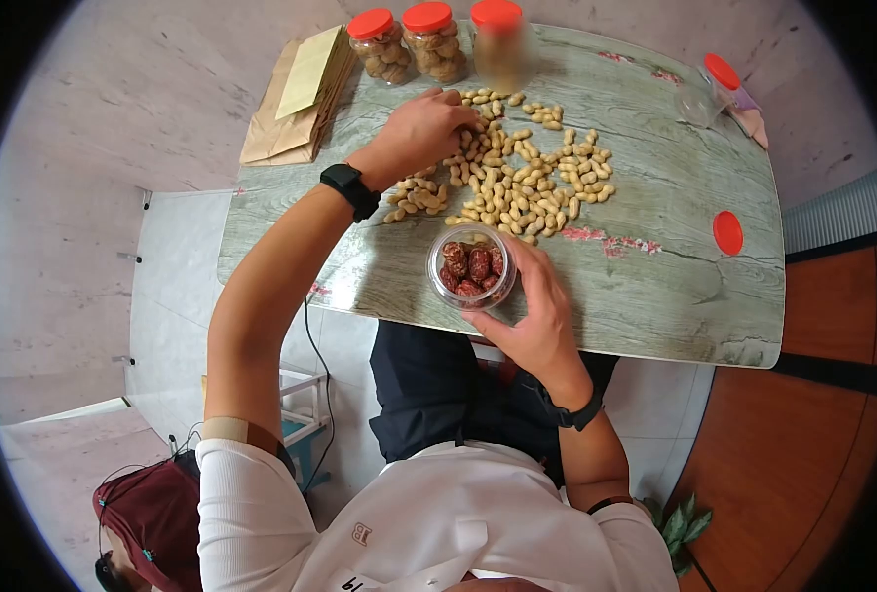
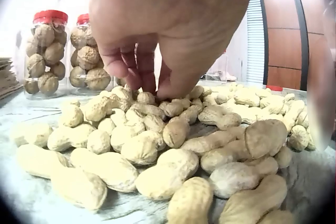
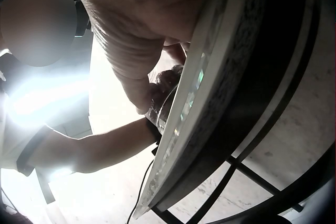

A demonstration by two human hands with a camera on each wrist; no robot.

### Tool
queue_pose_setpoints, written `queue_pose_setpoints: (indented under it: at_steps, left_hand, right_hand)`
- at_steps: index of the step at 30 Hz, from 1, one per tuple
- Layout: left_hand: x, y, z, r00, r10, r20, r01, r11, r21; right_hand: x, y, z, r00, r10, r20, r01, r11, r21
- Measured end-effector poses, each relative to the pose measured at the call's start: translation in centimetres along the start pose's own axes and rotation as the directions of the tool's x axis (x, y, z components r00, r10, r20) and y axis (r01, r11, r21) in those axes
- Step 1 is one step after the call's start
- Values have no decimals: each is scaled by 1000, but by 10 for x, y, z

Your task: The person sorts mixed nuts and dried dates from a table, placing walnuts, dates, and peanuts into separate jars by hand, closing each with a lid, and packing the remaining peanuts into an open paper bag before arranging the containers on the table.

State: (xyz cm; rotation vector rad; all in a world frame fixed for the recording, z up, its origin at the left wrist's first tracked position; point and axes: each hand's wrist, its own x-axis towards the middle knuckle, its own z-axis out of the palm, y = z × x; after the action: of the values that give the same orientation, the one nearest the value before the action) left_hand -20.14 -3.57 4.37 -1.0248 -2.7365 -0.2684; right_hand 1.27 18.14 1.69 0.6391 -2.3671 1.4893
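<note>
My right hand [image 1: 537, 321] grips a clear open jar [image 1: 433, 281] of red dates [image 1: 479, 262] near the table's front edge, thumb on the near side and fingers along its right side. In the right wrist view that hand [image 3: 142, 30] partly hides the dates [image 3: 167, 80]. My left hand [image 1: 420, 133] reaches over the left part of a spread of unshelled peanuts [image 1: 522, 192]. Seen from the left wrist, the left hand [image 2: 168, 30] points down, and its thumb and fingertips pinch at a peanut [image 2: 146, 98] in the pile.
Three red-lidded jars, including a walnut jar [image 1: 436, 49], stand at the back; the rightmost is blurred. Brown paper bags [image 1: 300, 94] lie at the back left. A red lid [image 1: 727, 233] lies on the right, and another red-lidded container [image 1: 721, 74] stands at the back right.
</note>
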Motion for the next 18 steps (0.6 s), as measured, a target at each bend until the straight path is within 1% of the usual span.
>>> queue_pose_setpoints:
  at_steps: [6, 8, 9, 11, 15, 17, 18]
  left_hand:
    - [1, -4, 4, 1000, 10, 1, -10, 1000, 15]
    - [0, -5, -1, 999, 35, -9, -35, 999, -20]
    - [0, -5, -2, 999, 31, -13, -31, 999, -20]
    - [1, -3, -3, 1000, 5, 24, -4, 1000, -29]
    - [-1, -5, -1, 1000, -12, -3, 12, 999, -37]
    - [-4, -5, -7, 996, -10, -84, 2, 995, -99]
    - [-9, -6, -9, 997, -18, -81, 9, 994, -111]
  right_hand:
    - [0, 0, 1, 1000, 9, -1, -9, 1000, 13]
    - [0, 0, 1, 1000, 3, 0, -3, 1000, 19]
    - [0, 0, 1, 1000, -1, 0, 1, 1000, 26]
    - [0, 1, 1, 1000, -11, 1, 11, 1000, 24]
    - [1, 0, 1, 1000, -18, -4, 19, 1000, 14]
    - [2, 1, 2, 1000, -10, -5, 10, 1000, 23]
    - [0, 2, 2, 1000, 1, -6, -1, 999, 35]
